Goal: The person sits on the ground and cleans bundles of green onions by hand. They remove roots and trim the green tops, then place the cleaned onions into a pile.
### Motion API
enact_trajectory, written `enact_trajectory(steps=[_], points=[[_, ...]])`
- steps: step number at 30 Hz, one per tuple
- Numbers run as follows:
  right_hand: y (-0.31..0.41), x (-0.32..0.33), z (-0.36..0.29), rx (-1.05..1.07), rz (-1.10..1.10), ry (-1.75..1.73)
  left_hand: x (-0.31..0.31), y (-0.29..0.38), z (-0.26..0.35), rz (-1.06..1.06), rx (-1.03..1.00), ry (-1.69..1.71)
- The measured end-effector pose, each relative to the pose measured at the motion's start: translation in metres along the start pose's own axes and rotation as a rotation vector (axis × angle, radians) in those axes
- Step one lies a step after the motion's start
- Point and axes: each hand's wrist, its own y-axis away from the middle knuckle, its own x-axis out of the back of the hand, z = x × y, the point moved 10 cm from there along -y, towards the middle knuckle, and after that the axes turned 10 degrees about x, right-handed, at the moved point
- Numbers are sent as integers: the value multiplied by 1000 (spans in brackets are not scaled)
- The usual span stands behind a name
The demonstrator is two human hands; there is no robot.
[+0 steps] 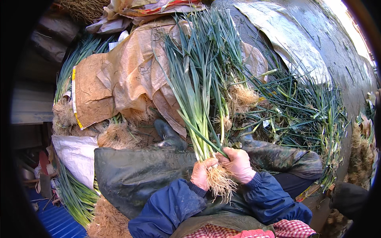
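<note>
My left hand [203, 173] is closed around the lower white stems of a bunch of green onions [200, 131], just above their stringy roots [221, 181]. At the right side of the same stems, my right hand [237, 165] grips a green leaf that crosses the bunch diagonally. Both hands look pinkish and meet over my lap. The long leaves point away from me, over a tan woven sack. More green onions [221, 50] with pale roots lie beyond, at the upper middle.
Tan woven sacks [137, 65] cover bundles at the left. Loose leaves and stalks [297, 110] are heaped at the right, beside a white sheet [291, 38]. Rooted bundles [108, 218] lie at the lower left near blue corrugated material [61, 221]. A dark boot [169, 135] stands ahead.
</note>
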Motion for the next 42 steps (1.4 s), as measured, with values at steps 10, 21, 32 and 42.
enact_trajectory(steps=[10,21,32,42], points=[[-62,-41,63,-729,-17,-1182,-12,8,-2,54,53,-141],[-17,-35,74,-705,294,-1004,7,7,-9,183,101,-130],[65,-10,39,-764,-13,-1070,17,-9,-6,91,34,30],[58,101,58,-359,931,-1118,14,-15,6,44,-63,-14]])
